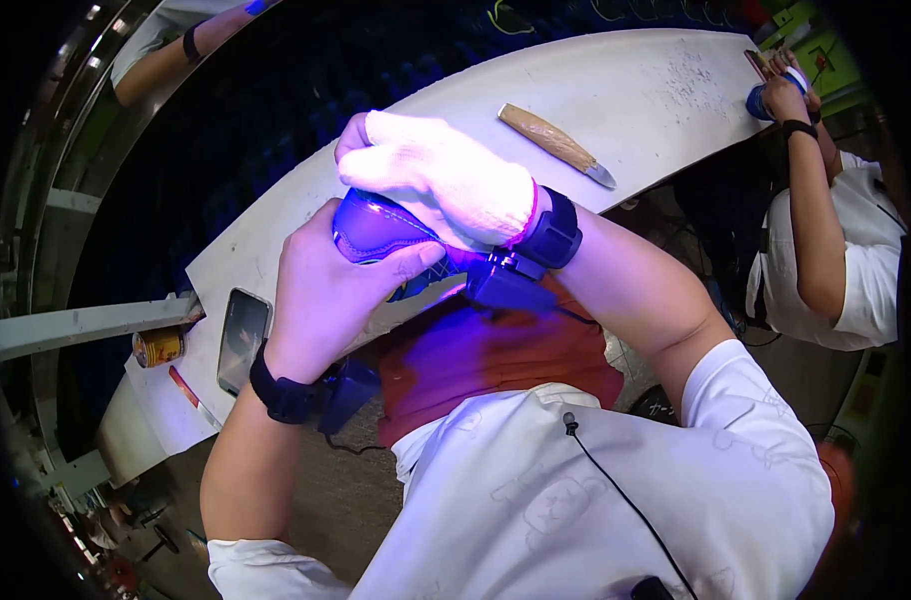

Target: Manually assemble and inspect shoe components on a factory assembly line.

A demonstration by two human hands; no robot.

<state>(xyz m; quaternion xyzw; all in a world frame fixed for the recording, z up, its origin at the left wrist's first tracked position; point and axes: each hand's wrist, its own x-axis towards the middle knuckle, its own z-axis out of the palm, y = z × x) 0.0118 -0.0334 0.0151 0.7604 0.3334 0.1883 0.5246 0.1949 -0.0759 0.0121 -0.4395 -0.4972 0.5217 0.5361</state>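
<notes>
A dark shoe (376, 226) with a pale stitched seam is held between my hands, lit by strong violet light. My left hand (316, 285) is bare and grips it from the near left, thumb lying along its near edge. My right hand (446, 180), in a white knit glove washed out by the light, is closed over its top and far side. The glove hides much of the shoe, and the right fingertips are mostly out of sight. A black strap with a small box sits on each wrist.
On the white bench (636, 100) lies a wooden-handled knife (551, 138) beyond my right hand. A phone (244, 340), a yellow can (159, 347) and a thin red-handled tool (194, 395) are at left. A co-worker (836, 240) at right holds a blue item (761, 102).
</notes>
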